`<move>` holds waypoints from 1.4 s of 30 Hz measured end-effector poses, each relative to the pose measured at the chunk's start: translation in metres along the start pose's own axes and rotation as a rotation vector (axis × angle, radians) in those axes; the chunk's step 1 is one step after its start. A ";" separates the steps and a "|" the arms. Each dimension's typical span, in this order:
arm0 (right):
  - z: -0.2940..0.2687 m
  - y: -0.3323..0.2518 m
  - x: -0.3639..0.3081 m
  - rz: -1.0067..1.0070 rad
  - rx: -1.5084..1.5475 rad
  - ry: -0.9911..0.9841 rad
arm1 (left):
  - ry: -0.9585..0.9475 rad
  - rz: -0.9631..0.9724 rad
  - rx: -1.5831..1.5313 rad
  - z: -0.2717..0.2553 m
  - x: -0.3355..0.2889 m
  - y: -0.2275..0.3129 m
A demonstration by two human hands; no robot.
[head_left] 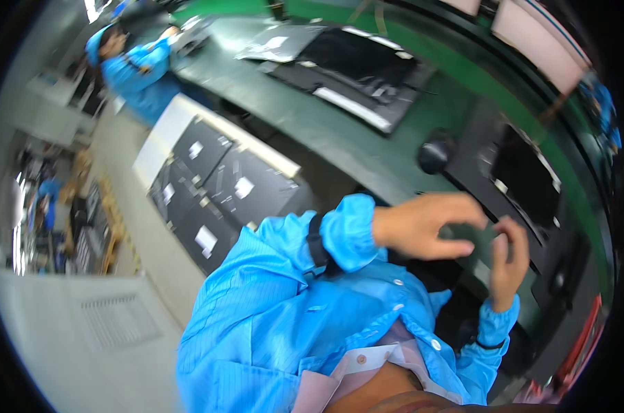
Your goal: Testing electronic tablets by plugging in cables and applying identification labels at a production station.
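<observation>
My left hand (432,225) is held above the edge of the green workbench (367,148), fingers curved and apart from the thumb, with nothing visible in it. Close by on its right, my right hand (509,265) is raised with its fingers bent and spread. A small gap separates the two hands, and I see no object between them. Nearest to both is a dark flat panel (525,179) with a glossy black screen and pale tabs along its edges, on the bench to the right. A rounded black object (436,151), kind unclear, stands beside that panel.
Farther along the bench lie more black panels (356,65) with white strips. At left, a pale-edged board (219,132) carries several black panels with white labels. A co-worker in blue (136,72) is at the far left. Something red (577,344) lies at lower right.
</observation>
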State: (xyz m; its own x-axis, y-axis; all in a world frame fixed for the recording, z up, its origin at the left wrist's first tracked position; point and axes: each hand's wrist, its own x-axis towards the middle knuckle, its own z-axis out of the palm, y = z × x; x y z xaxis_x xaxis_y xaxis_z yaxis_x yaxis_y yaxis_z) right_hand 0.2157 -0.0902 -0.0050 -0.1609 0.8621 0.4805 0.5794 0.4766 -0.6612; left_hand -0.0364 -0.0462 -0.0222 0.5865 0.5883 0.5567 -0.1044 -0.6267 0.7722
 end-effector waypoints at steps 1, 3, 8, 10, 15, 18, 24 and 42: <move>0.029 -0.016 -0.005 -0.054 0.123 -0.146 | -0.041 -0.088 -0.119 -0.009 -0.033 0.013; 0.087 -0.037 -0.006 -0.045 0.350 -0.521 | -0.021 -0.363 -0.163 -0.034 -0.107 0.028; 0.239 -0.051 0.010 0.172 0.503 -0.946 | 0.810 -1.053 -0.437 -0.045 -0.265 0.058; 0.299 -0.058 0.014 0.495 0.518 -1.054 | 1.049 -1.026 -0.641 -0.037 -0.313 0.075; 0.393 -0.080 0.017 0.828 0.905 -1.082 | 1.609 -0.841 -1.190 -0.008 -0.368 0.084; 0.410 -0.087 0.021 0.904 1.056 -1.139 | 1.878 -0.424 -1.135 0.002 -0.383 0.073; 0.386 -0.084 0.014 0.865 1.075 -1.102 | 1.880 -0.257 -1.114 0.007 -0.398 0.062; 0.398 -0.138 0.071 0.751 0.926 -1.202 | 1.706 0.203 -0.745 -0.194 -0.416 0.050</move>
State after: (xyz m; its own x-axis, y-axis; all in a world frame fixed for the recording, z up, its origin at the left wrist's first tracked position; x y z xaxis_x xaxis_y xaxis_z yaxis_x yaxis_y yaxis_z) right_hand -0.1941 -0.0262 -0.1089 -0.8122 0.3545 -0.4634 0.2468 -0.5110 -0.8234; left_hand -0.4418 -0.2234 -0.1555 -0.7593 0.6488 -0.0510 -0.6200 -0.6972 0.3598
